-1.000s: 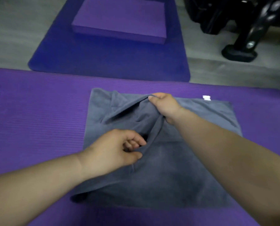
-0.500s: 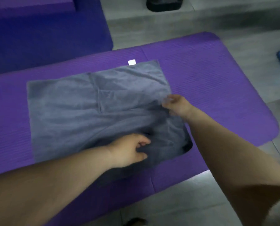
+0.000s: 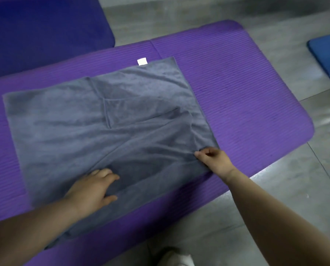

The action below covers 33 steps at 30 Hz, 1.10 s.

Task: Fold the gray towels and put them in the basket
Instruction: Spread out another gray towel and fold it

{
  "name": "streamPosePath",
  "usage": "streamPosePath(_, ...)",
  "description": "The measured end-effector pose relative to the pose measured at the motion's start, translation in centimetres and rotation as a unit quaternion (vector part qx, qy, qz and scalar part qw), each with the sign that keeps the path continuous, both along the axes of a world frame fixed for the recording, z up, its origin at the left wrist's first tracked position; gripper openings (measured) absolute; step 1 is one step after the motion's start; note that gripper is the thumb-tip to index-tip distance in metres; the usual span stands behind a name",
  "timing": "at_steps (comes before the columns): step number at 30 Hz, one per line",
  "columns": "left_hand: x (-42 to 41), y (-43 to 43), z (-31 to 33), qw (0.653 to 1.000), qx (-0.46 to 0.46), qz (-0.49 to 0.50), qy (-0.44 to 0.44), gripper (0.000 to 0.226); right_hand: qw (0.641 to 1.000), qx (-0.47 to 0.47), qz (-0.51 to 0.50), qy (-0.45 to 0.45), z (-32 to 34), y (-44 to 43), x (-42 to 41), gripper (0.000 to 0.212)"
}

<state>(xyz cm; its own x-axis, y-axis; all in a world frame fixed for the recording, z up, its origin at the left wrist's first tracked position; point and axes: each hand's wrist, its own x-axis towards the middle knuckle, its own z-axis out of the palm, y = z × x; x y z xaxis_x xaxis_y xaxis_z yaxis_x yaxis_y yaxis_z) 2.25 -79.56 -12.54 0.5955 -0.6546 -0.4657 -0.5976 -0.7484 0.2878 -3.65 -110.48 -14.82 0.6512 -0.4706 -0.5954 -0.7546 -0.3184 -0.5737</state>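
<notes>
Head view shows the right hand [image 3: 214, 160] with its grip pinched on the near right corner of the gray towel [image 3: 102, 131], while the left hand [image 3: 92, 191] presses flat and open on the cloth nearer the person. Outward from both, the towel lies spread and creased on the purple mat [image 3: 237, 93], a white tag [image 3: 142, 61] at its far edge. Folding looks barely begun; no basket is in view.

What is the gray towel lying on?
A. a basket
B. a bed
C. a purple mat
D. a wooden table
C: the gray towel lies spread on the ribbed purple mat, which lies on the floor.
</notes>
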Motion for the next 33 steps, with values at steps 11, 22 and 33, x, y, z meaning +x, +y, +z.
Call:
streamPosePath(11, -2.9, 6.5, -1.9, 0.991, -0.029, -0.074, -0.104, 0.033, 0.985, 0.052, -0.160, -0.031, 0.2, -0.7, -0.5, 0.034)
streamPosePath(22, -3.5, 4.4, -0.6, 0.969, -0.240, -0.057, -0.027, 0.014, 0.976, -0.139, -0.152, -0.077, 1.4, -1.7, -0.8, 0.016)
streamPosePath(33, -0.5, 4.0, -2.0, 0.991, -0.085, -0.007, -0.100, 0.049, 0.961, -0.226, -0.148, 0.055, 1.6, -4.5, -0.5, 0.027)
